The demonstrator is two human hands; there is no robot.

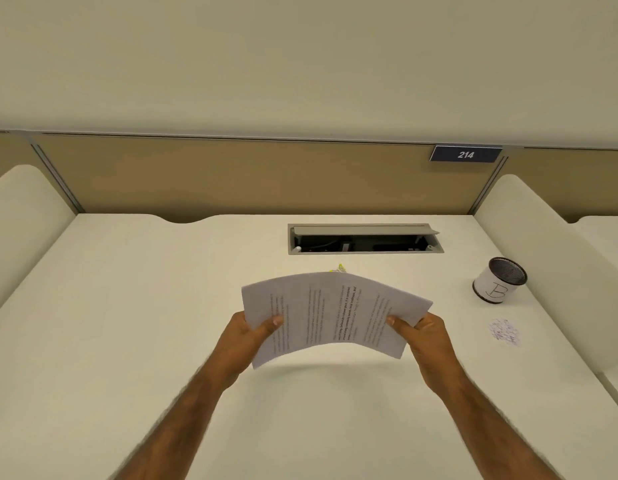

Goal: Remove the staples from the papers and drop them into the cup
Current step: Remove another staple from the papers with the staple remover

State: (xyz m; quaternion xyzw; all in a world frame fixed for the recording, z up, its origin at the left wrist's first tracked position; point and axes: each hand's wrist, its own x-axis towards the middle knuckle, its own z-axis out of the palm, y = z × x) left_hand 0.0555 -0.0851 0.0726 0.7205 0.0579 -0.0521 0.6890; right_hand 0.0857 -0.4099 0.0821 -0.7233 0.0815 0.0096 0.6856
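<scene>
White printed paper stack [335, 313]: lifted off the tabletop [144, 306], bowed up in the middle, left hand [246, 337] and right hand [427, 337] pinching opposite edges. Black mesh cup [500, 280] with white "B" label: upright, well right of it.

White desk [127, 323] spread wide, and near its right edge stands a mesh cup [498, 284], label marked B. Just in front of it lies a small scribbled slip [505, 332]. Far centre, a cable hatch [364, 239], lid up; nearer, something yellow [338, 268], mostly hidden.
</scene>
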